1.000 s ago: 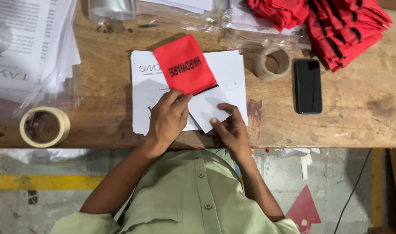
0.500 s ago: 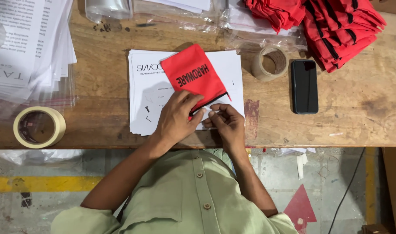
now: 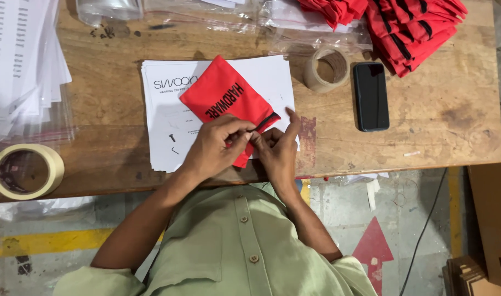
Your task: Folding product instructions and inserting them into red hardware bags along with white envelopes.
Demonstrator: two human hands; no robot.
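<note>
A red pouch [image 3: 223, 101] with black lettering lies tilted on a stack of white printed sheets [image 3: 168, 126] on the wooden counter [image 3: 442, 120]. Both hands meet at its near corner by the black zip edge: the left hand [image 3: 215, 148] and right hand [image 3: 278, 151] each close their grip on it. A phone [image 3: 371, 96] and tape roll [image 3: 326, 68] lie to the right.

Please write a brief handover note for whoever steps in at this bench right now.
Left hand and right hand: both pinch the near, black-edged end of the red pouch, fingertips meeting there.
Pouch lies tilted on the stack of white sheets on the wooden table.
Whether that end is open or closed cannot be told.
More red pouches are piled at the far corner, beside a tape roll and a phone.
</note>
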